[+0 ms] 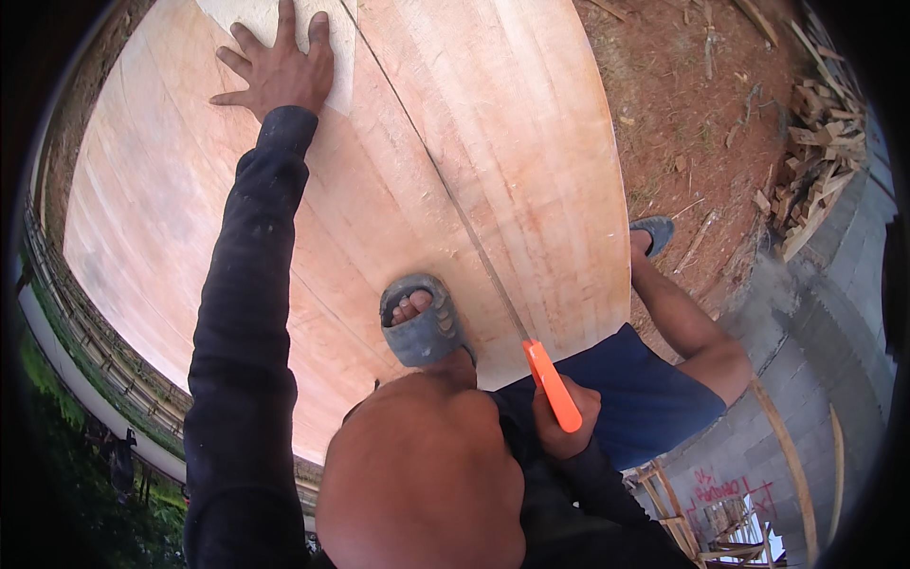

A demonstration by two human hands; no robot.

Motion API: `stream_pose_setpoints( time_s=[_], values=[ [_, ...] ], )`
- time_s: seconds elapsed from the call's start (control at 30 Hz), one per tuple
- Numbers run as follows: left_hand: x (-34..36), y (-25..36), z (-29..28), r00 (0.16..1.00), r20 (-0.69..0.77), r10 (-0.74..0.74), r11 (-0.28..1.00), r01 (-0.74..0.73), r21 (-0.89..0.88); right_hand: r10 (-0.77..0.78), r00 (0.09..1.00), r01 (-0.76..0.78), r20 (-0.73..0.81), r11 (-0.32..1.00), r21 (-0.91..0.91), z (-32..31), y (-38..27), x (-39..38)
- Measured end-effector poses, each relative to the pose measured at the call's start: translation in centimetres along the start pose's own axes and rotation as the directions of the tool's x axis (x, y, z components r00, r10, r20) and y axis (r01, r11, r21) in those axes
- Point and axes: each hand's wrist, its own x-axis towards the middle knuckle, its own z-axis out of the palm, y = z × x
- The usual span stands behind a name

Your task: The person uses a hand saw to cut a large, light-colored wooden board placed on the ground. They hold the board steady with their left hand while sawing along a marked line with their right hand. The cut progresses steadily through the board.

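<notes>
A large pale plywood sheet [512,142] fills the middle of the view, crossed by a long thin dark line. My left hand [284,71] lies spread and open on its upper part, over a whiter patch. My right hand [566,408] grips the orange handle of a handsaw [550,384] low at the right of centre; its narrow blade lies along the dark line on the sheet. My sandalled foot [427,332] rests on the plywood left of the blade, with my bare knee [417,474] in the near foreground.
My other leg [692,332] and sandal are off the sheet's right edge, over reddish dirt [692,114]. Scrap timber [815,161] is piled at the upper right, beside grey concrete blockwork [806,332]. Upright-looking sticks [787,455] lean at the lower right. Greenery [66,398] shows at the far left.
</notes>
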Motion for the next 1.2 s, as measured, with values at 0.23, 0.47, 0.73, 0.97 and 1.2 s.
stream_pose_setpoints(
  time_s=[0.23,0.47,0.73,0.97,1.2],
  values=[
    [0.1,0.6,0.0,0.999,-0.004,0.032,0.999,-0.032,0.005,0.033,0.998,-0.022,-0.053,0.979,0.2,9.1,0.4,12.2],
    [0.0,0.2,-0.2,1.0,-0.002,0.004,1.0,-0.004,0.011,-0.012,0.999,0.013,0.036,0.999,-0.03,-0.8,1.1,-1.0],
    [0.3,0.5,0.4,0.999,-0.034,0.017,0.999,-0.016,0.045,0.077,0.997,-0.07,-0.024,0.973,0.221,8.3,0.1,11.8],
    [1.4,-2.6,3.3,0.973,-0.213,0.094,0.99,-0.113,-0.082,-0.002,1.0,0.004,-0.023,0.994,0.107,4.2,1.3,4.2],
    [1.2,-1.9,3.6,0.968,-0.228,0.109,0.985,-0.137,-0.108,-0.02,0.998,0.023,-0.063,0.998,0.055,2.8,2.4,0.9]
  ],
)
